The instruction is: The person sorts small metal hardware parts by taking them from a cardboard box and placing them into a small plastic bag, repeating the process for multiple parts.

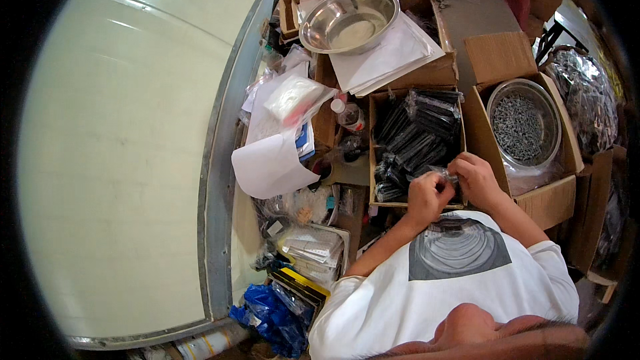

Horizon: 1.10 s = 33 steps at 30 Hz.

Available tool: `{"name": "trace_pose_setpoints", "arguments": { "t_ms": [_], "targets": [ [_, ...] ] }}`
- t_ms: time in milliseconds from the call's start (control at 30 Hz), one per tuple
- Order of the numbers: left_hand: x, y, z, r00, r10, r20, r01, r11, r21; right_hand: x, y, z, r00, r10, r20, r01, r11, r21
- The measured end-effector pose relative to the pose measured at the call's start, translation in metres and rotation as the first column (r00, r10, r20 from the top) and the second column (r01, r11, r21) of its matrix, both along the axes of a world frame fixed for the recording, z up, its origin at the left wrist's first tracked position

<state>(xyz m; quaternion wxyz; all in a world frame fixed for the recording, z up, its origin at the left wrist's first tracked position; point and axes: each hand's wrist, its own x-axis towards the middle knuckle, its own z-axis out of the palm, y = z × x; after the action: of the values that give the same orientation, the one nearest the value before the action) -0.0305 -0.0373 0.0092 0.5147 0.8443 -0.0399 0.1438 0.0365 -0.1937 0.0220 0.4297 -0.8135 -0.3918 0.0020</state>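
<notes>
both hands (453, 187) pinch clear bag (441, 173) | box of black packets (417, 137) beneath

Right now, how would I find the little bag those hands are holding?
Find the open cardboard box packed with dark packets, left of the box with the metal bowl of screws. At its near right corner the left hand and right hand meet. Between them sits the small clear bag, see-through, unlike the dark packets.

Cluttered table (467, 10) bearing cardboard boxes (497, 57)
</notes>
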Motion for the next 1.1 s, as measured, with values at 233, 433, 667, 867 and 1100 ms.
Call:
{"name": "trace_pose_setpoints", "arguments": {
  "t_ms": [233, 433, 667, 867, 1100],
  "targets": [
    [0.01, 0.055, 0.006, 0.918, 0.389, -0.082, -0.38, 0.919, 0.104, 0.003, 0.04, 0.015, 0.929, 0.28, 0.241, -0.258, 0.959, -0.12],
    [-0.026, 0.122, 0.006, 0.929, 0.29, -0.232, -0.31, 0.949, -0.056, 0.026, 0.072, -0.033, 0.852, 0.297, -0.43, -0.41, 0.89, -0.197],
    [-0.043, 0.144, 0.017, 0.885, 0.362, -0.293, -0.403, 0.911, -0.091, 0.002, 0.095, -0.129, 0.754, 0.618, -0.223, -0.371, 0.121, -0.921],
    [-0.056, 0.16, 0.021, 0.845, 0.486, -0.224, -0.529, 0.821, -0.215, 0.023, 0.103, -0.085, 0.781, 0.517, -0.351, -0.492, 0.162, -0.855],
    [-0.046, 0.153, 0.039, 0.846, 0.45, -0.288, -0.523, 0.806, -0.278, 0.014, 0.132, -0.108, 0.897, 0.179, -0.405, -0.415, 0.654, -0.632]
  ]
}}
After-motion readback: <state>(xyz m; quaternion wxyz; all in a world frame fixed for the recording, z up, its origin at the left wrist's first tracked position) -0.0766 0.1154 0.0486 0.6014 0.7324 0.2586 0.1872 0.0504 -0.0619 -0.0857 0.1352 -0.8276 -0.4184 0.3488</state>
